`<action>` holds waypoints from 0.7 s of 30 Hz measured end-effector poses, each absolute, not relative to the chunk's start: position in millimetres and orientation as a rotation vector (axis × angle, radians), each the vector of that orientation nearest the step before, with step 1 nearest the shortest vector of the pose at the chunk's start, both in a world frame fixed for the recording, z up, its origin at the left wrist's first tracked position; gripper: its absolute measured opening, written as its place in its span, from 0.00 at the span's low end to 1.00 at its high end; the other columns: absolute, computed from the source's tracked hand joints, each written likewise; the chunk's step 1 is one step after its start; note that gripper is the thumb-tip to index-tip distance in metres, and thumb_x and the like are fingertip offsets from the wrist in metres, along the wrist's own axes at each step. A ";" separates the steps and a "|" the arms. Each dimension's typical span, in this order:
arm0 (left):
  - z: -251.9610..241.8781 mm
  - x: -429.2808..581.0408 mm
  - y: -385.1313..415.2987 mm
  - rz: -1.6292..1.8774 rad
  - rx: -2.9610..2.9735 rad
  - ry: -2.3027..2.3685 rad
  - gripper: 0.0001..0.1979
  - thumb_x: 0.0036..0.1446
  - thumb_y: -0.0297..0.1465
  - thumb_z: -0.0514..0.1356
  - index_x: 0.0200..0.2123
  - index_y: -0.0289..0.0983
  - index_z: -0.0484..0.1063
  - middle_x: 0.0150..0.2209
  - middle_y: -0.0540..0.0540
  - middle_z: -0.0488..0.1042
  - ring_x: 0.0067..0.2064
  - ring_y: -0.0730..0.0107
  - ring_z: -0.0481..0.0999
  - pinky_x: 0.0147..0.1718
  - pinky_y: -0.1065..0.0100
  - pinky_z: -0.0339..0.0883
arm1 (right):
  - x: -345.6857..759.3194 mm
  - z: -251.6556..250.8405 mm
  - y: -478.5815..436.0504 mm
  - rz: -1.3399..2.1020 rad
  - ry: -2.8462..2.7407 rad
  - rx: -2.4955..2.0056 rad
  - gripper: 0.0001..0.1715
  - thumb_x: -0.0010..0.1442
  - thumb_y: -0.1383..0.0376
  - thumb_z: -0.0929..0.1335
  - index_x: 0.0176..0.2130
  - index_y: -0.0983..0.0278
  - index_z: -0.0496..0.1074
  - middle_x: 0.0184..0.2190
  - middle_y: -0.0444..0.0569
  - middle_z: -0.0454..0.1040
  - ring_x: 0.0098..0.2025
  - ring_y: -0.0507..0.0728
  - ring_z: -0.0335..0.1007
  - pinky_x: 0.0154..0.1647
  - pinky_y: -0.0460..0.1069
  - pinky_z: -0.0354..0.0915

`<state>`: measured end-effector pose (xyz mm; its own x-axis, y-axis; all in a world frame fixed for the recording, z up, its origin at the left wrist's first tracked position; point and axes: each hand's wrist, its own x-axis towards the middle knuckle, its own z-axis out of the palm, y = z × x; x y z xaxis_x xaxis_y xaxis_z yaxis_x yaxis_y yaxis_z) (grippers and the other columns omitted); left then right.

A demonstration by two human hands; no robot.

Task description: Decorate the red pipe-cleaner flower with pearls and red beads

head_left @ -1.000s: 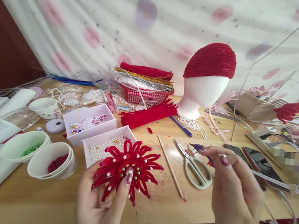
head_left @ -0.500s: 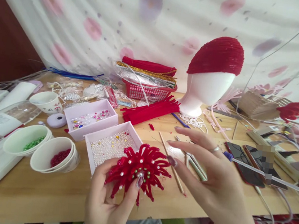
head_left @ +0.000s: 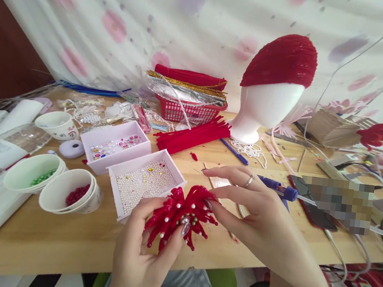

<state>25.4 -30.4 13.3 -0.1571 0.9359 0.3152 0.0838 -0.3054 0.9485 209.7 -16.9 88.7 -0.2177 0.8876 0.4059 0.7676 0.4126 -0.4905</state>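
Note:
A red chenille-stem flower [head_left: 194,204] with white pearl beads on its petals and green beads around its centre is held over the table's front part. My left hand [head_left: 149,245] is closed on it from the left, thumb pressed on the pearl centre and fingers behind. At the flower's right side, the thumb and forefinger of my right hand [head_left: 252,216] pinch the petal tips, with the other fingers stretched out above. A tray of pearl beads [head_left: 117,195] stands just behind the flower. Past my right hand lies a blue glue gun [head_left: 278,188] with a glue stick, partly hidden.
Paper cups with green beads [head_left: 12,182] and red beads [head_left: 47,195] stand left, near a gem tray [head_left: 145,149]. Behind are red chenille stems [head_left: 188,136], a red basket [head_left: 188,110] and a white foam head [head_left: 266,101] with a red cap. Phones [head_left: 319,210] and cables lie right.
My right hand has moved left and taken hold of the flower's right petals, which are now bunched upward. The glue gun shows more beside my hand. The view has shifted slightly.

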 end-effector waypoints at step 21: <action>8.0 28.5 -30.1 1.384 1.505 1.291 0.14 0.57 0.31 0.65 0.47 0.44 0.70 0.41 0.49 0.79 0.37 0.68 0.81 0.41 0.65 0.78 | 216.4 80.0 -20.4 0.382 -1.869 -1.573 0.10 0.63 0.70 0.67 0.37 0.59 0.80 0.49 0.46 0.83 0.41 0.56 0.83 0.34 0.46 0.75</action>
